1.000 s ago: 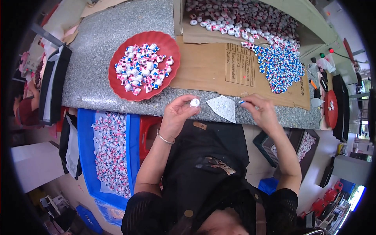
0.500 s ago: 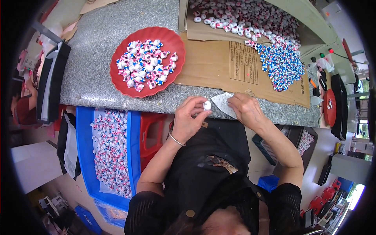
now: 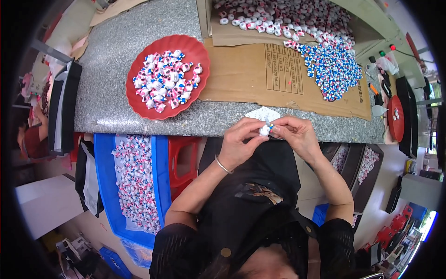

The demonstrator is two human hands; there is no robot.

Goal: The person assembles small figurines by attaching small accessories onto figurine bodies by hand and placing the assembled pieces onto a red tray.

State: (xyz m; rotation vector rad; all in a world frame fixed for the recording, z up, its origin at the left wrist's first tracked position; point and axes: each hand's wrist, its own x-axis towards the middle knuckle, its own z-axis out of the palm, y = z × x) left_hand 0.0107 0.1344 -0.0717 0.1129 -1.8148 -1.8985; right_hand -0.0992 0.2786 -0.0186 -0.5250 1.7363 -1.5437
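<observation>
A head-worn fisheye looks down over the grey counter [image 3: 104, 88].

Small white rounded piece [image 3: 264, 132], pinched; tiny blue-yellow piece [image 3: 271, 126] held just right.

A red stool [image 3: 183, 162] stands below the grey counter [image 3: 109, 74]. At far left, a person [image 3: 35, 129] in dark red shows beside a black tray [image 3: 58, 111].

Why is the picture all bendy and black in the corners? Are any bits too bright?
In the head view, the fisheye lens bends edges and darkens corners; also in head view, the bright patch lower right looks washed out and the counter edge shines at left; head view again, the white piece between the hands shows little detail.
</observation>
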